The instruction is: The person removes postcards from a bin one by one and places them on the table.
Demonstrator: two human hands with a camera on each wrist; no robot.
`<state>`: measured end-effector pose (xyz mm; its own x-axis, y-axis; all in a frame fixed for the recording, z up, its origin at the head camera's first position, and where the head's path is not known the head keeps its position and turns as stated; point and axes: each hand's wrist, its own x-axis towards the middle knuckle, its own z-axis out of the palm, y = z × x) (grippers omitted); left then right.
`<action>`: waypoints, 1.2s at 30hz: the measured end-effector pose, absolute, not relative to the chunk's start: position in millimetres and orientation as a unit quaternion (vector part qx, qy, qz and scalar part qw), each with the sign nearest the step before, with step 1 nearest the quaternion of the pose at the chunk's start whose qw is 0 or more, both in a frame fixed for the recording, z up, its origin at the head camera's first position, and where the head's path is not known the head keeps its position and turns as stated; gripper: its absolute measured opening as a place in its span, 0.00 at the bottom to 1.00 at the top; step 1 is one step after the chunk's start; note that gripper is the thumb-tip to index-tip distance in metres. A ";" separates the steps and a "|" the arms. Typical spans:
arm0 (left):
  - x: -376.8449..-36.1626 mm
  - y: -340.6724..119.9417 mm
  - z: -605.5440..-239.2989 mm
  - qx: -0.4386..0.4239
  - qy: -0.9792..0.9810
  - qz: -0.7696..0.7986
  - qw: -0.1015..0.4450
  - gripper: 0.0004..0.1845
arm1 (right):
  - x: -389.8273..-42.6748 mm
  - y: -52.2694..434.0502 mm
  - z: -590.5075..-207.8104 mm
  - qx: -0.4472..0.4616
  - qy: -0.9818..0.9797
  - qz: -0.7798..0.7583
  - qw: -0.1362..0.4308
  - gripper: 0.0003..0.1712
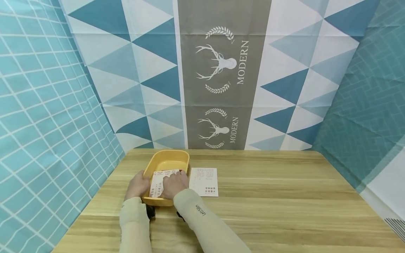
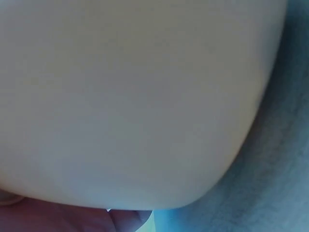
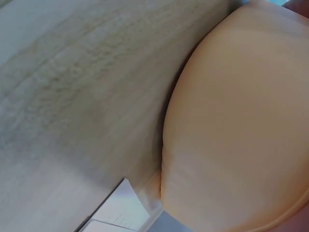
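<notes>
At the table's left part stands a yellow open box [image 1: 172,154] with rounded corners. My left hand [image 1: 138,184] grips its left rim. Inside the box, my right hand [image 1: 175,183] holds a white card [image 1: 155,186] with red print, its fingers curled over the card's right part. The card slants across the box and hides much of the floor. A second white card [image 1: 204,182], printed in red and black, lies on the table just right of the box. A large smooth curved surface fills much of both wrist views, with part of a white card [image 3: 120,210] low in the right one.
The wood-grain table [image 1: 272,200] stretches away to the right. Behind it hangs a patterned cloth [image 1: 221,126] with deer heads and triangles. A blue tiled-pattern cloth [image 1: 47,116] bounds the left side, and a teal one [image 1: 367,116] the right.
</notes>
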<state>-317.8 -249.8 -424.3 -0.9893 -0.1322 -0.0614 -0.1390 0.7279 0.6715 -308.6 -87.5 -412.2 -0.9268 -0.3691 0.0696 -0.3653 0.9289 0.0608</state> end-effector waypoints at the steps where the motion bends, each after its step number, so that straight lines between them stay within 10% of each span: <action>1: -317.7 -249.8 -424.5 -0.075 0.929 0.363 0.005 0.26 | -308.8 -87.7 -412.7 0.187 -0.981 -0.023 0.040 0.27; 10: -317.6 -250.4 -421.3 -0.060 0.934 0.351 -0.004 0.25 | -311.0 -87.4 -418.1 0.184 -0.982 -0.014 0.047 0.36; 36: -318.1 -250.9 -426.1 0.006 0.962 0.270 -0.028 0.35 | -312.3 -83.6 -418.2 0.209 -0.977 -0.007 0.049 0.25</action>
<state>-318.1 -250.9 -426.1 -0.9984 -0.0025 0.0569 0.0274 0.8543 0.5191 -312.3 -83.6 -418.2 -0.9077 -0.4090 0.0935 -0.4077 0.9125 0.0338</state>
